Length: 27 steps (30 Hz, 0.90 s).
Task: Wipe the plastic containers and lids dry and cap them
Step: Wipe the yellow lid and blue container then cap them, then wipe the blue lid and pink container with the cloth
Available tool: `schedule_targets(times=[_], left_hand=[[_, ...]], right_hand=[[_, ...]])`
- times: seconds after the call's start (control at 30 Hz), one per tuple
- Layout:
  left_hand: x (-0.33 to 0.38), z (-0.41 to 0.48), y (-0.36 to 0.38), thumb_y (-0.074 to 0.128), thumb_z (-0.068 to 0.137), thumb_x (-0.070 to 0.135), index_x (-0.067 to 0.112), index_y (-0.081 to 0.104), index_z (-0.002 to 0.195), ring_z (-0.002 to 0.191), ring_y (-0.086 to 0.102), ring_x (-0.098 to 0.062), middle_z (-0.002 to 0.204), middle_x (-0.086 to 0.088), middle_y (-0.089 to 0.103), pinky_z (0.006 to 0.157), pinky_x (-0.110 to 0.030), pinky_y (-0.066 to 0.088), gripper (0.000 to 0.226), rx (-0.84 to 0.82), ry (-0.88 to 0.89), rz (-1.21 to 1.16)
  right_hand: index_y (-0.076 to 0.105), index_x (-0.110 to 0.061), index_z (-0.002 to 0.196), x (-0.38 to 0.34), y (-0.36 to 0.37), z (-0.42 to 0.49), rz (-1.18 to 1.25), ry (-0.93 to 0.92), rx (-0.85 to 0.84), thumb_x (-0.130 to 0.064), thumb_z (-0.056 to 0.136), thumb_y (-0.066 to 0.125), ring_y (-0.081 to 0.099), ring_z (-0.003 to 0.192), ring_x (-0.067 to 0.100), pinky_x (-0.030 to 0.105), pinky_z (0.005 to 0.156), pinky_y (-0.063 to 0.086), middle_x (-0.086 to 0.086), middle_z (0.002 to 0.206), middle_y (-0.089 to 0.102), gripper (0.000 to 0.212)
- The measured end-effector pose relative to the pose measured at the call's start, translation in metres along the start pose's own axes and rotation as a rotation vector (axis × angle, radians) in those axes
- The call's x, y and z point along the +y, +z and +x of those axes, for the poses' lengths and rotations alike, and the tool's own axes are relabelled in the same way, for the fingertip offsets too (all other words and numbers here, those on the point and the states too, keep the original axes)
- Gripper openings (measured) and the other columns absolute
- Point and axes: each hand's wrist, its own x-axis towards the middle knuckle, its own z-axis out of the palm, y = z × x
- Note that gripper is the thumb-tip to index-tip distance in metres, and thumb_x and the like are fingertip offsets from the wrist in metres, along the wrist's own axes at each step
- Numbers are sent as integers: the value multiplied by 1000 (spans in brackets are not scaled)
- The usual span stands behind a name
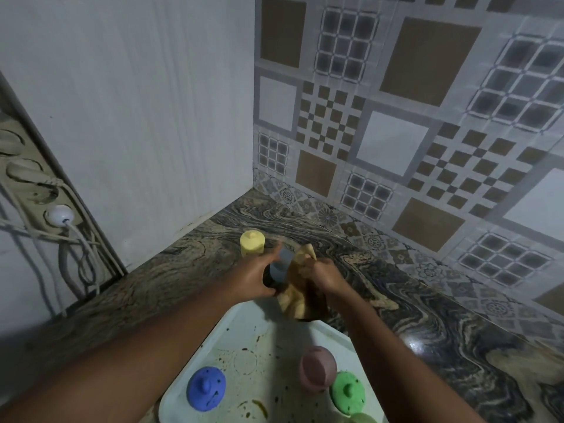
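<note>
My left hand (258,277) grips a blue-grey plastic container (282,267) above the far edge of the tray. My right hand (323,277) holds a tan cloth (297,297) pressed against the container's side. Behind them a yellow container (252,243) stands capped on the counter. On the white tray (244,328) sit a blue lid (206,388), a green lid (348,391) and a pink container (317,368) lying mouth down. A pale green piece (363,419) shows at the bottom edge.
The marbled counter (427,315) runs into a corner between a white panel on the left and a patterned tiled wall (396,132). A power strip with a white plug (61,216) and cables hangs at the left. The tray carries brown stains.
</note>
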Motion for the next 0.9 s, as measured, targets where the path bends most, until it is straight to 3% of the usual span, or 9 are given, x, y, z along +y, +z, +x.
schedule_targets(times=[0.13,0.2,0.37,0.47,0.57,0.7,0.77,0.83,0.9], left_hand=[[-6,0,3,80,80,27,23,18,158,137,45,-22,154,-3,43,103,-37,48,100,-41,8,26],[-6,0,1,80,81,28,27,14,158,136,46,-23,151,-5,47,103,-38,48,102,-61,18,25],[6,-11,-18,84,75,31,33,19,157,127,55,-23,155,2,42,98,-45,52,104,-81,33,122],[31,-37,-44,82,79,24,34,40,149,115,60,-6,132,20,55,90,-30,52,82,13,67,45],[54,-79,-63,80,82,22,32,57,136,93,67,4,114,23,65,81,-17,54,60,170,15,-178],[50,-145,-44,79,83,25,35,68,118,74,66,4,86,32,62,67,-19,55,38,109,-141,-145],[38,-174,-25,78,84,25,30,73,112,67,63,5,77,28,58,63,-17,48,29,91,-191,-80],[29,-196,-6,73,88,29,26,75,109,70,62,-1,84,16,63,62,-16,44,22,47,-258,50],[23,-212,11,69,88,32,22,76,105,82,64,-12,98,3,70,69,-31,51,20,18,-310,167]], right_hand=[[72,0,87,11,2,6,-10,16,-21,-17,100,63,59,81,26,38,72,44,17,84,65,23],[72,2,92,11,3,8,7,19,-8,-22,100,63,57,82,25,39,72,42,18,86,64,26],[65,-6,80,-3,-10,-4,-94,-15,25,-29,102,58,52,72,23,36,68,39,12,75,58,33],[70,0,93,-25,-26,-35,-110,-109,47,-30,103,54,50,74,26,35,64,38,17,78,56,35],[67,3,96,-45,-37,-81,-30,-207,37,-30,106,51,52,73,25,31,60,39,16,81,58,38],[71,2,95,-30,-21,-148,-4,-267,-64,-31,106,52,63,73,20,31,67,48,9,80,67,40],[70,1,88,-7,-3,-175,-52,-269,-95,-35,105,52,59,70,18,33,66,46,4,74,64,43],[68,-9,79,21,16,-191,-132,-259,-111,-43,103,52,59,69,16,38,69,48,-2,70,63,44],[66,-15,75,45,30,-201,-230,-233,-108,-44,102,52,61,69,14,41,72,52,-3,69,65,43]])
